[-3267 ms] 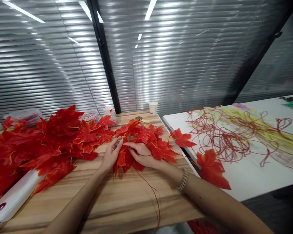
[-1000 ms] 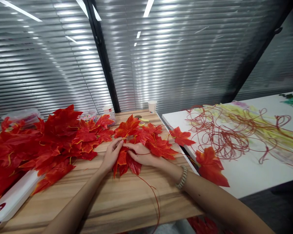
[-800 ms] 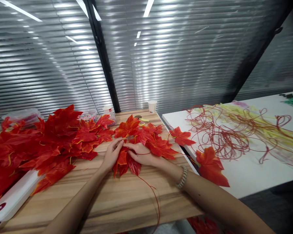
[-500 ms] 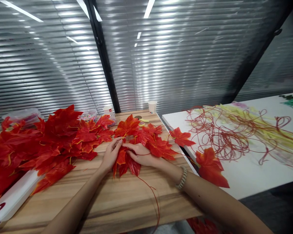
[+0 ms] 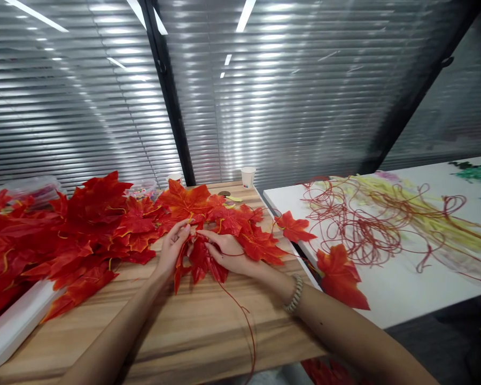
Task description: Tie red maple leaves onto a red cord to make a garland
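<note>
Red artificial maple leaves [image 5: 202, 262] hang between my two hands over the wooden table. My left hand [image 5: 174, 243] pinches a leaf stem near its fingertips, with a leaf drooping below. Close beside it, my right hand [image 5: 226, 251] is closed with thumb and fingers together at the red cord by the leaves; its exact hold is partly hidden. The thin red cord [image 5: 246, 315] trails from the leaves down toward the table's front edge. More strung leaves [image 5: 260, 240] lie to the right of my hands, and an orange-red leaf [image 5: 184, 198] rises just behind my fingers.
A large pile of red leaves [image 5: 80, 230] covers the left side, over a white handled object [image 5: 18, 321]. At the back stands a paper cup [image 5: 248, 177]. On the white table [image 5: 401, 294] lie tangled red cord [image 5: 356, 224], yellow material [image 5: 433, 219] and a leaf [image 5: 340, 275].
My left hand has moved slightly left, drawing apart from my right. The leaf behind my fingers has swung left and now spreads wider. The view has shifted a little.
</note>
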